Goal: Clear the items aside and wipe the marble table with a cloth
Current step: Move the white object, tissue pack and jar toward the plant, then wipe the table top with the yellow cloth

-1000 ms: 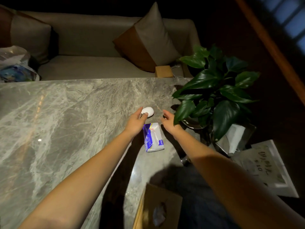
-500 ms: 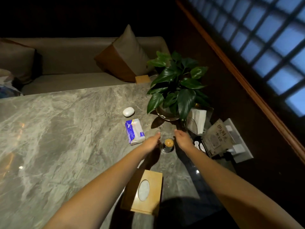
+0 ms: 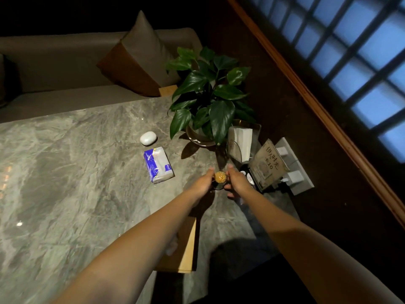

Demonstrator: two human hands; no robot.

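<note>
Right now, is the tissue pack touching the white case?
Apart. The head view shows a bare strip of marble table between the tissue pack and the white case.

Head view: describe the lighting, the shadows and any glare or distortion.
Head view: dim overall, the window glowing blue; small glare spots on the marble table; the plant casts a dark shadow on the marble beside its pot; arms look stretched by the wide-angle lens, and both hands stay fairly sharp.

Both hands, left hand [image 3: 202, 184] and right hand [image 3: 237, 183], clasp a toothpick holder [image 3: 220, 177] on the marble worktop [image 3: 65, 172]; tissue pack [image 3: 158, 164] at nine o'clock of it.
</note>
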